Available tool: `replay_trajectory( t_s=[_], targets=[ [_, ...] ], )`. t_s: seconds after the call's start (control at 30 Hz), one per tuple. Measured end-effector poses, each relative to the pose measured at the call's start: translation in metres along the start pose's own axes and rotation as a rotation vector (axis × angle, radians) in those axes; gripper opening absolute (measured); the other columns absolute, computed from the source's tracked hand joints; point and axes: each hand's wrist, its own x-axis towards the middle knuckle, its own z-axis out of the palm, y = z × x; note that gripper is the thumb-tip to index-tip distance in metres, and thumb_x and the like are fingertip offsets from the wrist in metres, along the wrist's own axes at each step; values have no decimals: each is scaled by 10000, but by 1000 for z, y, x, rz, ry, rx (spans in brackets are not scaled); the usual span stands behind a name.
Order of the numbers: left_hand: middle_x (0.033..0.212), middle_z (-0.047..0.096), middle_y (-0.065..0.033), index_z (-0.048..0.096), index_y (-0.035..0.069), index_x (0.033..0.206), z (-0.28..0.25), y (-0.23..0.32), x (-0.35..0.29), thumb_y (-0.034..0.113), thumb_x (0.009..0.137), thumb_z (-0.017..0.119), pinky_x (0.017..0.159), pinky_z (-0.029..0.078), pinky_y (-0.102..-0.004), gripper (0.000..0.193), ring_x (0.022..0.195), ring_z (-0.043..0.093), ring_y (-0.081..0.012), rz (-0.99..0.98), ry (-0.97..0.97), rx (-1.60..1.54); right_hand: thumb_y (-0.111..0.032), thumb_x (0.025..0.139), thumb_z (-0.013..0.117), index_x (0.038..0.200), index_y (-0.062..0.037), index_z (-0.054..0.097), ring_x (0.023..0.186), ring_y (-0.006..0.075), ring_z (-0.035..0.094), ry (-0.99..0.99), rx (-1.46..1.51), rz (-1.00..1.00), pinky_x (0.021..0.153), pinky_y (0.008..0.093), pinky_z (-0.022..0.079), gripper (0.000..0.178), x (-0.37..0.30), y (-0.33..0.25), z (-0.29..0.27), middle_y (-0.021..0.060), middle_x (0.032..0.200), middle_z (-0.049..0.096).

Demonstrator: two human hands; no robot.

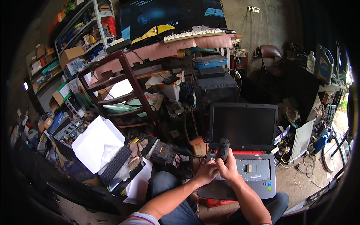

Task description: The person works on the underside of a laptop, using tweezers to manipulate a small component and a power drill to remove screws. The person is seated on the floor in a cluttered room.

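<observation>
An open laptop (243, 126) stands before me, its screen dark and upright. Its keyboard is out, baring a grey plate (258, 167) with a ribbon cable in the middle. My right hand (229, 169) is wrapped round a black electric screwdriver (223, 147), held upright over the left part of the laptop base. Right beside it, my left hand (207, 173) is closed at the tool's lower end; what its fingers grip is hidden. The tool's tip is out of sight behind my hands.
A loose black keyboard (117, 165) and a brush (134, 162) lie in an open white box (98, 139) at left. Behind stand a wooden chair frame (125, 80), a computer tower (215, 84) and a blue case (210, 61). Cables (308, 170) trail on the right floor.
</observation>
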Motion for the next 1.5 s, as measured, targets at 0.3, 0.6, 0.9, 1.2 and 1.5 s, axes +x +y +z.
replay_trajectory(
  t_s=[0.3,0.6,0.9,1.2,1.5],
  targets=[
    [979,647,-183,653,27,987,2,-3,-1,84,874,606,797,504,-379,134,958,648,-326,29,10,8,-265,906,645,1154,13,506,801,259,625,-23,61,121,746,360,501,398,-3,6,0,158,892,630],
    [1122,636,-136,694,90,1046,-7,15,-1,118,862,635,850,520,-387,195,994,639,-332,-40,-6,25,-304,910,646,1159,10,510,820,268,624,-25,1,-4,761,370,499,423,-2,4,0,164,919,625],
    [1161,615,-139,696,103,1061,-5,5,-2,150,880,626,863,515,-386,200,1002,635,-327,-66,-68,21,-292,920,627,1136,1,517,823,195,541,-21,70,87,758,321,468,380,-1,-1,1,97,916,565],
    [1137,616,-148,687,94,1048,-6,8,-1,134,869,625,847,514,-396,194,986,632,-337,-80,-77,71,-321,894,653,1162,13,530,827,263,616,-15,46,46,765,359,496,445,-3,4,1,152,917,617],
    [1128,617,-156,688,86,1036,-4,9,-1,131,871,623,839,518,-392,183,982,635,-336,-72,-28,7,-318,888,665,1138,13,535,809,264,611,-28,66,83,759,359,494,435,-3,3,0,156,920,614]
  ],
)
